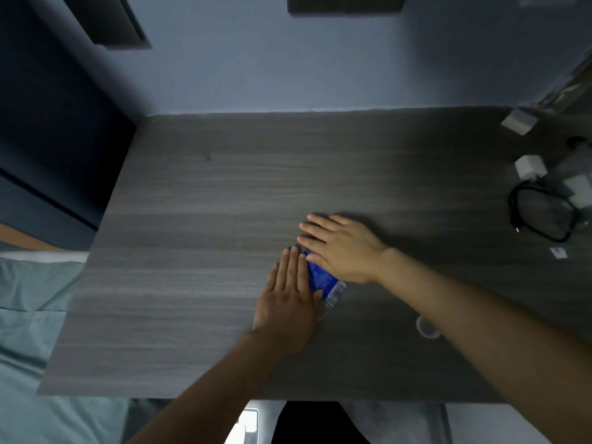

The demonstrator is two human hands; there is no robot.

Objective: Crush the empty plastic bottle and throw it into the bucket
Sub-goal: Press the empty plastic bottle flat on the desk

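The plastic bottle [321,278], clear with a blue label, lies on its side on the grey wood-grain table [192,219]. Both hands rest flat on top of it. My left hand [288,304] covers its left side with straight fingers, the thumb along the clear end. My right hand [341,248] lies palm down over the far end, fingers spread toward the left. Only the label and a bit of clear plastic show between the hands. A small round bottle cap [427,328] sits on the table under my right forearm. No bucket is in view.
A looped black cable [544,213] and white charger blocks [530,166] lie at the table's right edge. A bed with light teal sheets [32,299] stands left of the table. A blue wall runs behind the table's far edge.
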